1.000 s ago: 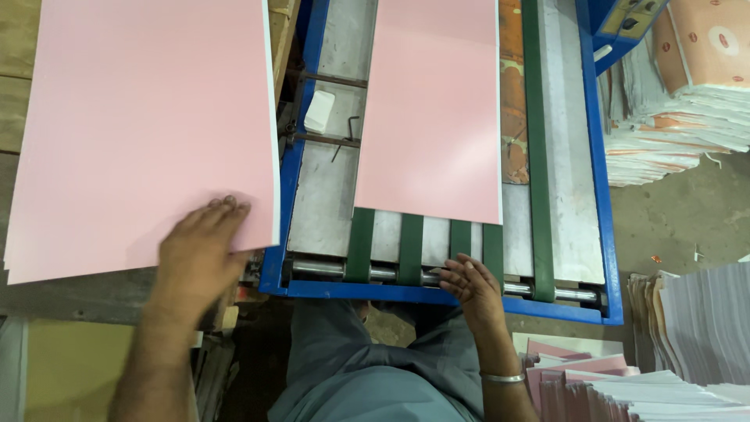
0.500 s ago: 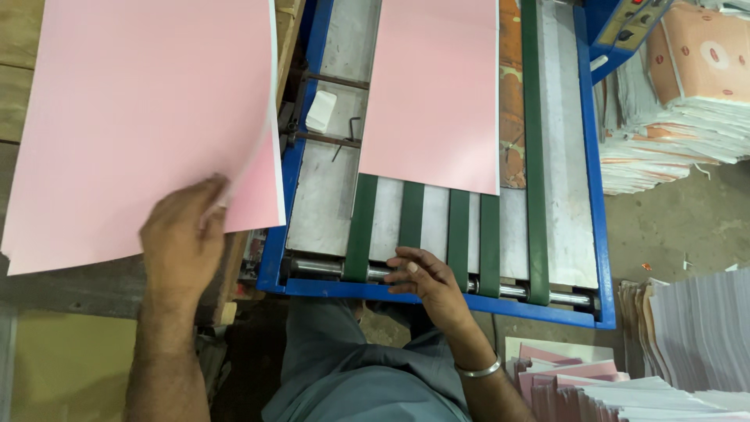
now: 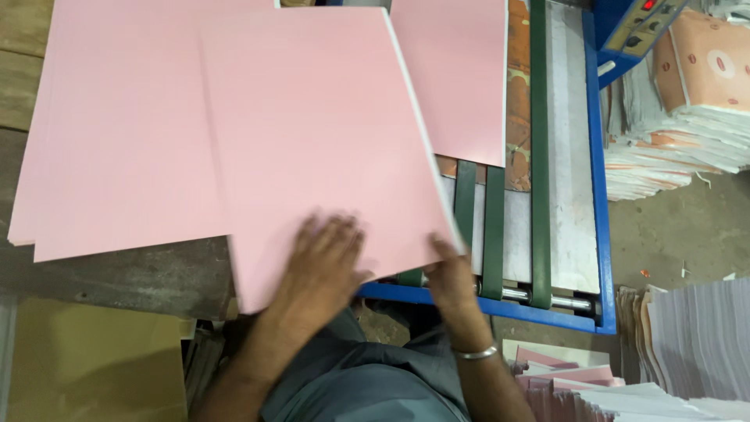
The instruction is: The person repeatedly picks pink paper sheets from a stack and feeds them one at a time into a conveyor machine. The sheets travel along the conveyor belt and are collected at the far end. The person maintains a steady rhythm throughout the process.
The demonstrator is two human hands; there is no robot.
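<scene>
A large pink sheet (image 3: 312, 141) lies half over the blue-framed conveyor (image 3: 598, 234), its right edge above the green belts (image 3: 494, 234). My left hand (image 3: 324, 262) presses flat on its lower part. My right hand (image 3: 451, 273) grips its lower right corner, thumb on top. A stack of the same pink sheets (image 3: 117, 133) rests on the worn table at left. Another pink sheet (image 3: 461, 78) lies farther up the belts.
A control box (image 3: 637, 23) sits at the conveyor's top right. Printed paper stacks (image 3: 687, 109) stand to the right, white and pink stacks (image 3: 687, 352) at the lower right. A yellowish board (image 3: 86, 359) lies at the lower left.
The top pink sheet has slid right off the stack onto the conveyor under my left hand. My right hand left the frame edge and took its corner. The sheet on the belts moved farther away.
</scene>
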